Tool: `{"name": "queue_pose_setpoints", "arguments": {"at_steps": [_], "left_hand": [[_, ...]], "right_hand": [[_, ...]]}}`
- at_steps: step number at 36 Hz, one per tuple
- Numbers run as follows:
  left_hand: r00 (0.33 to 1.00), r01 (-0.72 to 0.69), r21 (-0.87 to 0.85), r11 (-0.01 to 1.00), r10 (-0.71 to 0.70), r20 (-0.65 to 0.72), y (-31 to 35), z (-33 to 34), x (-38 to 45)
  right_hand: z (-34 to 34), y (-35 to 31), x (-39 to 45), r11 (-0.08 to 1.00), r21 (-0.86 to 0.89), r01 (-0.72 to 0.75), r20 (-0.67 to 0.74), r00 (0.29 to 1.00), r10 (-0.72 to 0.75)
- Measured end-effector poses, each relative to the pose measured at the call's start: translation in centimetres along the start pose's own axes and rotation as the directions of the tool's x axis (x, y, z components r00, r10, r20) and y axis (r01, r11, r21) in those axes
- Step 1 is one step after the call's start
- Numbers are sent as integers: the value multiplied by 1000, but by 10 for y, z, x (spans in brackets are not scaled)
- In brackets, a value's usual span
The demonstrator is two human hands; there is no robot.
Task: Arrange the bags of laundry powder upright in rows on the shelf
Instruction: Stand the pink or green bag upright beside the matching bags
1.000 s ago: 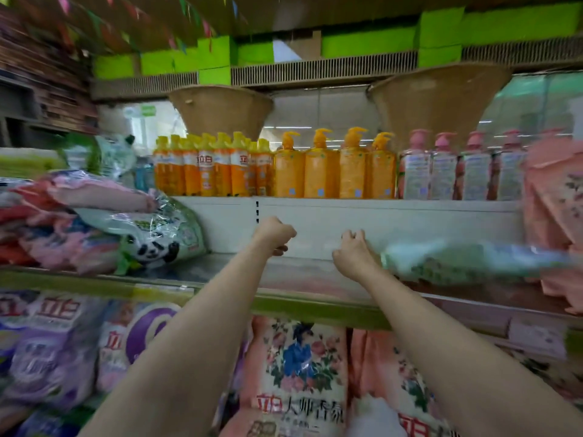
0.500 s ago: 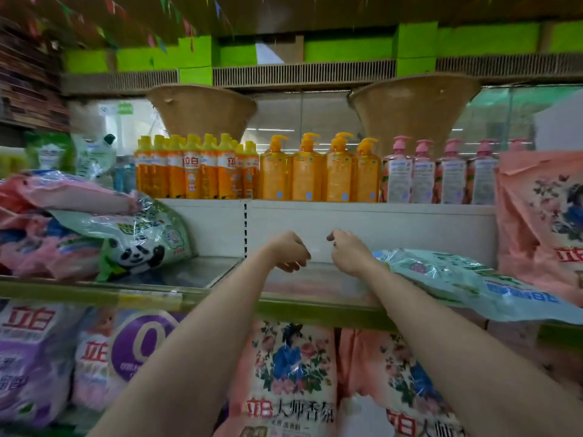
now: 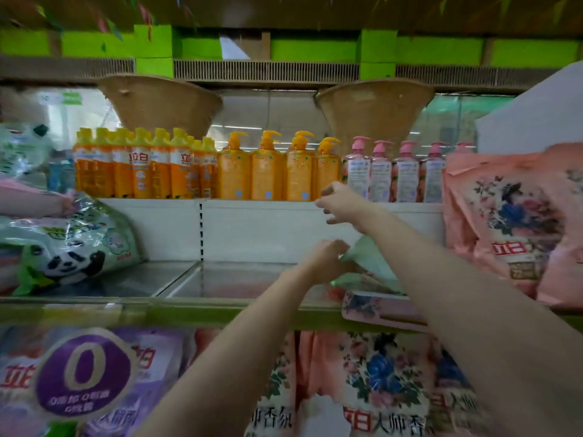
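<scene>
A pale green laundry powder bag (image 3: 369, 263) sits on the metal shelf (image 3: 220, 279), right of centre, largely hidden behind my right forearm. My left hand (image 3: 325, 258) grips its left edge. Above the bag, my right hand (image 3: 342, 203) hovers with fingers loosely spread and holds nothing. A pink floral bag (image 3: 511, 222) stands upright at the right end of the shelf. Another pink bag (image 3: 378, 307) lies flat under the green one and juts over the shelf's front lip. A green panda bag (image 3: 72, 247) lies on a pile at the left.
Orange pump bottles (image 3: 268, 171) and pink pump bottles (image 3: 407, 175) line the ledge behind the shelf's white back wall. Bare metal spans the shelf's middle between the two piles. Purple bags (image 3: 85, 373) and floral bags (image 3: 372, 386) fill the shelf below.
My right hand let go of the green bag's end and rose toward the ledge. My left hand moved right and took hold of the bag's left edge.
</scene>
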State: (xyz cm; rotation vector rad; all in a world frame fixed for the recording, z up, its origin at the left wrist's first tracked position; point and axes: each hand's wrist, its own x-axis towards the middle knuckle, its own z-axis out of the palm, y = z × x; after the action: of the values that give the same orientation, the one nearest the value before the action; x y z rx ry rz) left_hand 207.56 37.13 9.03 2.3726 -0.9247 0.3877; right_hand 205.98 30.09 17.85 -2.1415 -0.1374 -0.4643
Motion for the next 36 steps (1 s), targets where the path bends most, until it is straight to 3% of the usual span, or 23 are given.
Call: {"name": "queue_pose_setpoints", "arguments": {"at_steps": [5, 10, 16, 19, 21, 24, 28, 29, 31, 33, 34, 36], "left_hand": [[996, -35, -199, 979, 19, -84, 13, 8, 18], [976, -3, -340, 940, -71, -204, 22, 0, 40], [866, 39, -380, 924, -221, -449, 26, -13, 77], [813, 70, -437, 897, -305, -496, 27, -12, 98], [780, 107, -520, 847, -396, -484, 24, -13, 111], [687, 206, -604, 770, -553, -471, 12, -18, 123], [610, 283, -693, 663, -682, -403, -17, -26, 135], [615, 279, -706, 651, -686, -389, -24, -26, 136], [693, 250, -714, 654, -636, -341, -38, -27, 132], [833, 286, -712, 642, -533, -147, -44, -28, 113], [874, 382, -647, 659, -485, 23, -49, -29, 101], [843, 533, -414, 738, -425, 329, -58, -30, 78]], "right_hand": [[-53, 5, -4, 991, -132, 30, -89, 995, -42], [-119, 29, -10, 956, -292, -31, -221, 975, -35], [-189, 90, -24, 912, -373, -168, -338, 940, 35], [-199, 113, -19, 959, -244, -144, -439, 898, 23], [-197, 124, -10, 991, -17, -135, -466, 878, 111], [-181, 139, -5, 951, 246, -189, -295, 920, 259], [-147, 164, 8, 965, -32, -262, -47, 964, 260], [-133, 169, 13, 961, -95, -261, 25, 964, 265], [-106, 174, 24, 973, -84, -216, 129, 966, 225], [-84, 183, 40, 982, -4, -189, 144, 972, 187], [-78, 185, 46, 976, 5, -218, 139, 967, 215], [-77, 206, 72, 967, 25, -255, 147, 957, 248]]}}
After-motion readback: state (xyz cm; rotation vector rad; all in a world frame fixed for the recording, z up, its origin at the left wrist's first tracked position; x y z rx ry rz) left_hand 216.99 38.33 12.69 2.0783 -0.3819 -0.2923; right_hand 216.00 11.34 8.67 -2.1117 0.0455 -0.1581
